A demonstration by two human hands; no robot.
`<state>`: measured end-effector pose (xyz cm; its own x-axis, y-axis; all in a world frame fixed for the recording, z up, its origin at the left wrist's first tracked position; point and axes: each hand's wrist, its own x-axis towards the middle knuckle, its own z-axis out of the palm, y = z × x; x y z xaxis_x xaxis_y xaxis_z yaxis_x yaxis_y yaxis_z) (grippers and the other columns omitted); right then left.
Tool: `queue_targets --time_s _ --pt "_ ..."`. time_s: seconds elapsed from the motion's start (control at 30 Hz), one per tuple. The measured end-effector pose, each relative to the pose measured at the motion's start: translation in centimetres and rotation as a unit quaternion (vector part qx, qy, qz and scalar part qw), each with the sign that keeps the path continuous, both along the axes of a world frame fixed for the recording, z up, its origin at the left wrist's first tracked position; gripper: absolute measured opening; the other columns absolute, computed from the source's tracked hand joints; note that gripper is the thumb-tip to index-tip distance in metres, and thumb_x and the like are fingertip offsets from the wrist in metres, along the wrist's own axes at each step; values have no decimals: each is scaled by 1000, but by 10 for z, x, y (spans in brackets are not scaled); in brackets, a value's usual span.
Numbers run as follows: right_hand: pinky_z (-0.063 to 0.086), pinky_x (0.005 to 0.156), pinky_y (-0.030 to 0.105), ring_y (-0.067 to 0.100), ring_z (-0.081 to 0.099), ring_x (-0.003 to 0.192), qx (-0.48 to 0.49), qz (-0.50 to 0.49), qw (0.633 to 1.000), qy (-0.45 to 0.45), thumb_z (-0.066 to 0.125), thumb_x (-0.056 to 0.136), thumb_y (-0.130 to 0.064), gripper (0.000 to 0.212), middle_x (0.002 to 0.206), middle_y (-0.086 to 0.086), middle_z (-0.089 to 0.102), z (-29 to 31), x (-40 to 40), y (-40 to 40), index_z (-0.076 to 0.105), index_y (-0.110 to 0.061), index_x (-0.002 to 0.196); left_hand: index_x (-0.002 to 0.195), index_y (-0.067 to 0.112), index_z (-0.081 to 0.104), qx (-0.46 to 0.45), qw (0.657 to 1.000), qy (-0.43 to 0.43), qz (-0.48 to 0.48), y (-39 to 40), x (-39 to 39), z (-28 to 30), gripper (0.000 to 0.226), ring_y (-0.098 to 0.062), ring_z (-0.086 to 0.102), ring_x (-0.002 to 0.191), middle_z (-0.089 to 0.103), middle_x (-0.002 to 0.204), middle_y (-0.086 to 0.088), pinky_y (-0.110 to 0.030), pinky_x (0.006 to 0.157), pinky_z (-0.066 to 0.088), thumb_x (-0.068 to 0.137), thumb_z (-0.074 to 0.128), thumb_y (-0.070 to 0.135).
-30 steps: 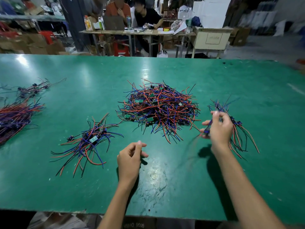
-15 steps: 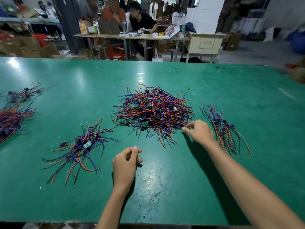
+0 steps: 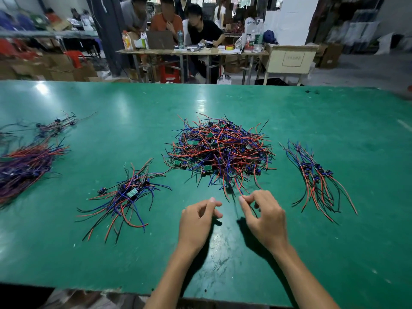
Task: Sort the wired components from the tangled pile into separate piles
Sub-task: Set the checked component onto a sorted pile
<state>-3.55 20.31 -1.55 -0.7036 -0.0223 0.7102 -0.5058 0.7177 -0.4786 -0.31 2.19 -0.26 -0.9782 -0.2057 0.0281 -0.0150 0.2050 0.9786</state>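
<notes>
My right hand (image 3: 265,219) sits near the table's (image 3: 312,121) front edge, at about 5 o'clock from the tangled pile (image 3: 219,150), its fingertips (image 3: 242,200) pinched narrow on a thin wire (image 3: 233,192) that trails out of the pile's near fringe; motion blur keeps me from telling which component it belongs to. My left hand (image 3: 197,221) is just beside it at 9 o'clock, fingers loosely curled, thumb and forefinger close together, and I cannot tell whether anything lies between them. The tangled pile of red, blue and black leads with small green boards lies at 12 o'clock from both hands. One sorted pile (image 3: 124,194) rests at 10 o'clock from my left hand, a second sorted pile (image 3: 316,177) at 2 o'clock from my right. A large bundle (image 3: 24,166) and a small cluster (image 3: 55,127) lie far off at 9 to 10 o'clock.
</notes>
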Motion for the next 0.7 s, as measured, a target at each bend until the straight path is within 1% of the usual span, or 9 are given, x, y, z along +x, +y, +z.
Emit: queue_targets --time_s 0.13,0.2,0.27,0.33,0.43,0.5,0.57,0.63,0.7 --pt "44 64 26 16 54 72 61 93 991 70 67 95 -24 19 79 -6 56 0 19 -14 59 -18 79 95 16 73 109 991 -70 -23 20 -14 13 33 -15 63 54 78 79 -3 -23 51 49 105 48 36" --pt "46 62 29 19 53 69 80 115 986 89 69 94 -21 21 76 -3 57 4 23 -15 60 -15 76 91 9 70 183 977 -113 -17 21 -20 18 35 -14 65 54 78 83 -9 -22 51 53 105 49 33" --pt "48 60 32 21 53 67 94 137 981 97 72 91 -19 21 74 -2 59 7 27 -16 61 -13 73 90 1 71 250 957 -145 -24 18 -25 21 40 -17 70 60 78 85 -13 -24 56 57 104 52 33" --pt "49 64 28 19 57 71 109 175 975 84 74 88 -24 18 77 -3 64 7 30 -17 65 -13 76 96 -4 72 302 938 -160 -49 13 -27 21 38 -17 72 70 77 89 -11 -23 63 57 102 56 30" --pt "50 70 30 18 59 76 89 232 968 37 69 89 -34 20 85 -5 68 8 32 -12 70 -15 85 100 1 72 317 935 -145 -66 7 -27 18 25 -13 73 78 77 100 -10 -22 73 57 99 61 23" --pt "48 66 37 19 57 73 45 199 978 42 61 93 -31 23 82 -5 68 7 32 -7 70 -13 83 105 5 72 315 935 -137 -84 3 -24 17 24 -11 72 81 77 107 -9 -20 76 58 94 67 26" --pt "48 65 40 19 57 72 -9 103 994 37 54 96 -26 26 81 -6 69 8 29 -6 71 -13 82 113 5 71 313 935 -123 -114 -1 -21 16 37 -11 70 85 76 111 -8 -20 81 56 86 73 31" --pt "49 70 39 15 57 78 -64 18 997 -32 51 97 -31 25 84 -12 68 12 25 -6 71 -19 86 113 4 71 307 935 -112 -138 -4 -18 17 43 -12 69 90 76 110 -9 -20 84 54 81 77 32" --pt "49 73 33 8 59 84 -114 16 983 -145 46 97 -44 31 83 -16 67 15 20 -6 73 -28 91 111 6 73 268 946 -105 -151 -6 -15 20 39 -11 69 93 77 107 -9 -21 82 54 81 81 29"
